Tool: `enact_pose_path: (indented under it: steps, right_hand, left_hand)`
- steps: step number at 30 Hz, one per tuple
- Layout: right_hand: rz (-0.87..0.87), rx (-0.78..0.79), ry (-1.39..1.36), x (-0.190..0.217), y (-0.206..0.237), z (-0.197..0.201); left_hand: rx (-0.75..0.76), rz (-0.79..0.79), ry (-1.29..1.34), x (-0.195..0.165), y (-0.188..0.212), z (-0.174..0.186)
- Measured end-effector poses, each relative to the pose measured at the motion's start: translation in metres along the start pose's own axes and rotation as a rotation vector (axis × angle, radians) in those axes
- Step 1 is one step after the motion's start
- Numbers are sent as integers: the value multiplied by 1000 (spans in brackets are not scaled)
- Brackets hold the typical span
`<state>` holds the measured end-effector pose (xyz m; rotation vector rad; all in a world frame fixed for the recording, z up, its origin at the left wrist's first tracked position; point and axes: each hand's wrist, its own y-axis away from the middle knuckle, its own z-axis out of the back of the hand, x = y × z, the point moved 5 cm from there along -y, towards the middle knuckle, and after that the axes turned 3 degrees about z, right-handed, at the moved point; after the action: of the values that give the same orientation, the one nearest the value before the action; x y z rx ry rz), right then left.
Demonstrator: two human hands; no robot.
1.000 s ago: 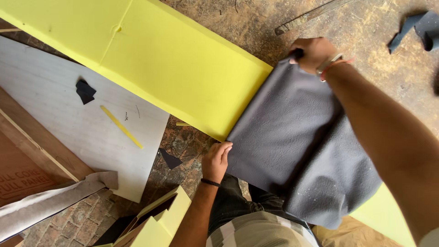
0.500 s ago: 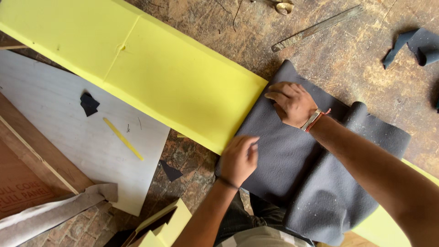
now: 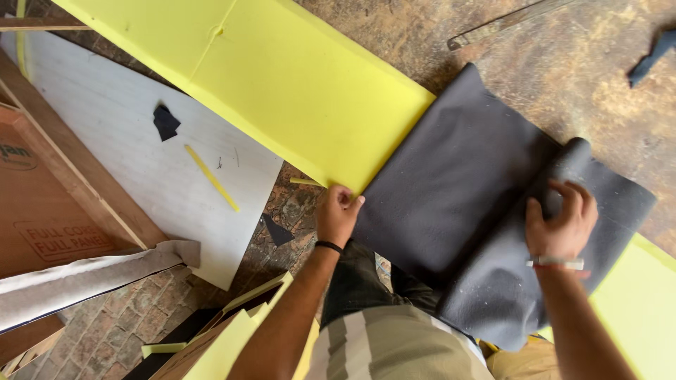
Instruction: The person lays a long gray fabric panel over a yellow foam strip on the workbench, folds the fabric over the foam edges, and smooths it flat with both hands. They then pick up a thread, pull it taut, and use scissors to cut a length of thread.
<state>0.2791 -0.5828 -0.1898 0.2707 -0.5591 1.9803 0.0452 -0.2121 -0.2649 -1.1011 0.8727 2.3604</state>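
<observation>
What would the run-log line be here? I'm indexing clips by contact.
left hand: grips corner of yellow foam panel | right hand: presses fold in grey fabric sheet | fabric: lies beside foam on floor

White board (image 3: 134, 134) w/ black scrap (image 3: 166, 122) & yellow strip (image 3: 211, 178), brown carton (image 3: 49, 204) at left.

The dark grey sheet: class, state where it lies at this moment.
In the head view the dark grey sheet lies right of centre on the worn floor, its left edge beside the yellow foam slab, with the right hand gripping its raised fold.
</observation>
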Motion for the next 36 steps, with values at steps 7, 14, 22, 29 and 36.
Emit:
enact_pose_path:
  steps: [7,14,22,29,36]
  right_hand:
    - [-826,-8,61,-62,181,66]
    - [-1031,152,-215,-52,213,76]
    - [-948,-23,-321,-32,207,79]
    - [-875,1,-244,-35,204,90]
    - [-790,-116,-247,-32,208,105]
  left_hand:
    - [54,-83,42,-4,6,1]
    - [254,-85,-523,-28,10,6]
    - [254,-140,-86,-26,15,5]
    - [185,-222,-133,-44,25,3]
    - [282,-453,112,-45,38,13]
